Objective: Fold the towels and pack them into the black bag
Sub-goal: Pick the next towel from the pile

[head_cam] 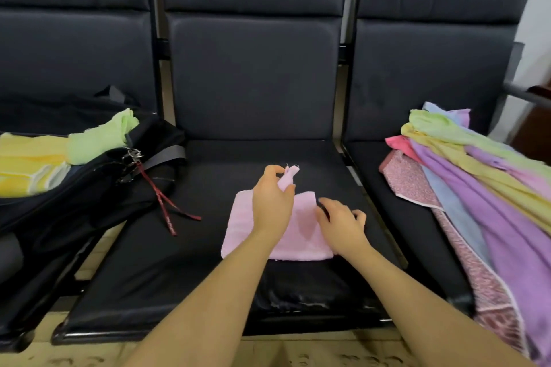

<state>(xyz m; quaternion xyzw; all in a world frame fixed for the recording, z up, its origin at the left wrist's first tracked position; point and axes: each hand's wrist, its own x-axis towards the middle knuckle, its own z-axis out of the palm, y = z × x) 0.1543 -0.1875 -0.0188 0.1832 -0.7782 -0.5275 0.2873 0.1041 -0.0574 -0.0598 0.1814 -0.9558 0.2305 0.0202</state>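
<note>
A pale pink towel [244, 223] lies partly folded on the middle black seat [208, 262]. My left hand [272, 202] pinches a corner of it and lifts that corner off the seat. My right hand [340, 222] rests on the towel's right side with its fingers curled against the cloth. The black bag [98, 188] lies open on the left seat, with folded yellow [29, 164] and green towels [101, 140] in it.
A pile of unfolded towels [483, 188] in purple, yellow, green, blue and pink patterns drapes over the right seat and hangs off its front. A red strap [167, 205] from the bag trails onto the middle seat. Black seat backs rise behind.
</note>
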